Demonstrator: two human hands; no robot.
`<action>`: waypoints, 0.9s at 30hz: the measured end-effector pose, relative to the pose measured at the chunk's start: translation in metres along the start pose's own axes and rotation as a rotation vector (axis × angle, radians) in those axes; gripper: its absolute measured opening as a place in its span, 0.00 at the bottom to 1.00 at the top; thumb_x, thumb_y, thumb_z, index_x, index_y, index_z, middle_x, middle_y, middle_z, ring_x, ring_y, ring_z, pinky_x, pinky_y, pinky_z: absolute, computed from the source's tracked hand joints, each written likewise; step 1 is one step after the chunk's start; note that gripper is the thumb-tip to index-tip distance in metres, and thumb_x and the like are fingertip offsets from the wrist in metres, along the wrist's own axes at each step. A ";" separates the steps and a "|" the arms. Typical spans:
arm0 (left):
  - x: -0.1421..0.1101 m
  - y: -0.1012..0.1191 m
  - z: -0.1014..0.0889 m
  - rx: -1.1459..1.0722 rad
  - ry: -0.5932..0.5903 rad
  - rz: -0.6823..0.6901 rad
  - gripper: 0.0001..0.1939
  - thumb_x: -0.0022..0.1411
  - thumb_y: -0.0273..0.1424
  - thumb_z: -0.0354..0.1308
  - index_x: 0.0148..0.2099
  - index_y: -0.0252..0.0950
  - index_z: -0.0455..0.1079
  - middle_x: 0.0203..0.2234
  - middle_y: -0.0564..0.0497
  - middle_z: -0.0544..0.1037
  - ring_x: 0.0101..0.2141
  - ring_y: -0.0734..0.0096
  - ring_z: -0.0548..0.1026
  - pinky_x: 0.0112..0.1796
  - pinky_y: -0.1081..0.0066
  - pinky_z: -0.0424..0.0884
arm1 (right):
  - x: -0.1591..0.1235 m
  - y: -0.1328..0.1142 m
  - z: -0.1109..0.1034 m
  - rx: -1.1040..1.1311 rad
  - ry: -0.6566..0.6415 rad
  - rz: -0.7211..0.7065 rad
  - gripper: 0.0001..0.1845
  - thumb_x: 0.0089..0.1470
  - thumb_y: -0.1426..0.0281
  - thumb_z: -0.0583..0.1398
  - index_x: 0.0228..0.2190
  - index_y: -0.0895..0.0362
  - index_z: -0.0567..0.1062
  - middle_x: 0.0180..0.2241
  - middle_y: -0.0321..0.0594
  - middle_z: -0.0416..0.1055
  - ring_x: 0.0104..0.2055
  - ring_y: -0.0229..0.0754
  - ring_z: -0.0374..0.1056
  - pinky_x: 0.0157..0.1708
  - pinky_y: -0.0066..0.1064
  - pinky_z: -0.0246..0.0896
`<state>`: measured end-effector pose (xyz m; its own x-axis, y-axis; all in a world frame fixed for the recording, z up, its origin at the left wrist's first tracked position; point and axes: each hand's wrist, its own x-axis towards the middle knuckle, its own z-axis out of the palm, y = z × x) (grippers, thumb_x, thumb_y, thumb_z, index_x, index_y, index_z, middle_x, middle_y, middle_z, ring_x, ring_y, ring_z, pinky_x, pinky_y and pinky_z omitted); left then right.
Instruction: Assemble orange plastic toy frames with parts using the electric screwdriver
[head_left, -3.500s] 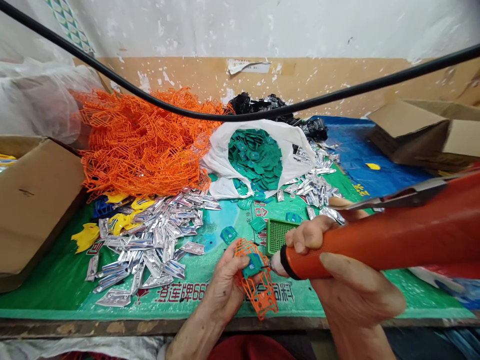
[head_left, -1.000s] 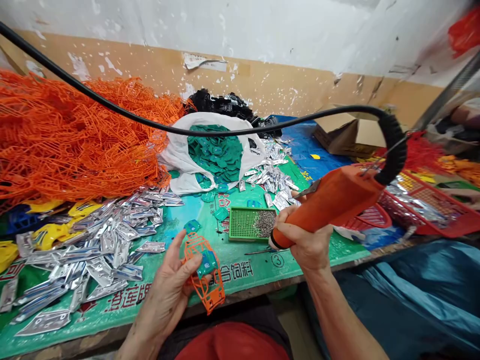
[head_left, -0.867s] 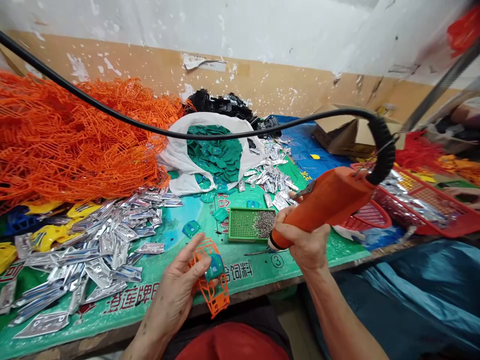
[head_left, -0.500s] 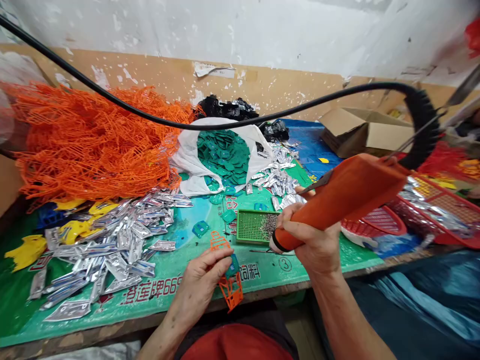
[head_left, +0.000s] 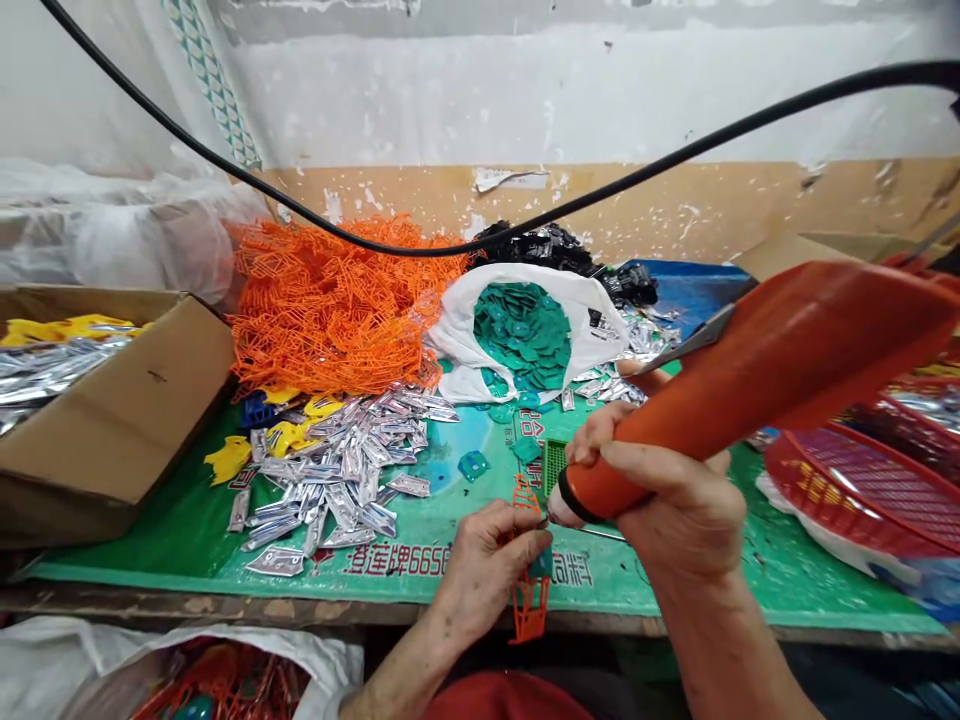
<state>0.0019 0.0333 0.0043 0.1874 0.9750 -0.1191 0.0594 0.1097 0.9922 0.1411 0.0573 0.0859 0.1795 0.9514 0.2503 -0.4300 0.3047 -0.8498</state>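
The orange plastic lattice frame (head_left: 529, 605) stands nearly upright in your left hand (head_left: 487, 570), its lower end hanging below your fingers at the front edge of the mat. A teal tag (head_left: 541, 563) sits on the frame right by your fingertips. Your left hand is closed around the frame, with the fingers curled over and hiding its middle. Your right hand (head_left: 675, 510) is wrapped fully around the body of an orange electric tool (head_left: 757, 370), and its pale tip (head_left: 553, 510) points down and left, just beside the frame. You cannot tell whether the tip touches the frame.

Nearest you at lower left, a white plastic bag (head_left: 75, 670) holds more orange pieces. Behind the tool tip, a green perforated tray (head_left: 553, 468) is mostly hidden. Loose teal tags (head_left: 472, 465) lie on the green printed mat (head_left: 135, 560), left of the tray. Further left is a spread of silver foil pieces (head_left: 337, 480) with yellow pieces (head_left: 229, 460) at its edge. A cardboard box (head_left: 112, 430) stands at far left, and a red plastic basket (head_left: 847, 490) sits at right. Further back are a heap of orange lattice frames (head_left: 330, 310), a white bag of teal tags (head_left: 480, 330) and black pieces (head_left: 532, 245). A black cord (head_left: 675, 165) crosses above, before the peeling tan wall (head_left: 675, 210).
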 end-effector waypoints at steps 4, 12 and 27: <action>0.001 -0.007 0.001 -0.081 0.010 -0.075 0.10 0.54 0.35 0.64 0.24 0.37 0.78 0.23 0.52 0.71 0.28 0.69 0.65 0.31 0.71 0.59 | 0.002 0.002 0.001 -0.007 0.027 -0.050 0.16 0.37 0.75 0.66 0.34 0.55 0.76 0.21 0.32 0.71 0.23 0.39 0.66 0.27 0.34 0.63; 0.006 -0.006 0.008 -0.935 0.044 -0.513 0.14 0.39 0.33 0.74 0.29 0.30 0.79 0.23 0.49 0.80 0.25 0.70 0.72 0.31 0.70 0.67 | -0.003 0.002 0.002 0.035 0.049 -0.059 0.22 0.39 0.75 0.65 0.40 0.52 0.74 0.21 0.32 0.71 0.24 0.40 0.66 0.28 0.35 0.65; 0.005 -0.001 0.010 -1.132 -0.137 -0.641 0.11 0.57 0.30 0.58 0.35 0.28 0.78 0.24 0.49 0.81 0.23 0.69 0.74 0.31 0.68 0.68 | -0.006 0.013 0.007 0.068 0.038 -0.063 0.26 0.39 0.76 0.65 0.44 0.50 0.72 0.23 0.32 0.71 0.25 0.39 0.66 0.29 0.34 0.65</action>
<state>0.0127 0.0365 0.0022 0.5357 0.6692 -0.5149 -0.6650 0.7101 0.2311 0.1281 0.0555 0.0765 0.2407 0.9282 0.2838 -0.4757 0.3677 -0.7990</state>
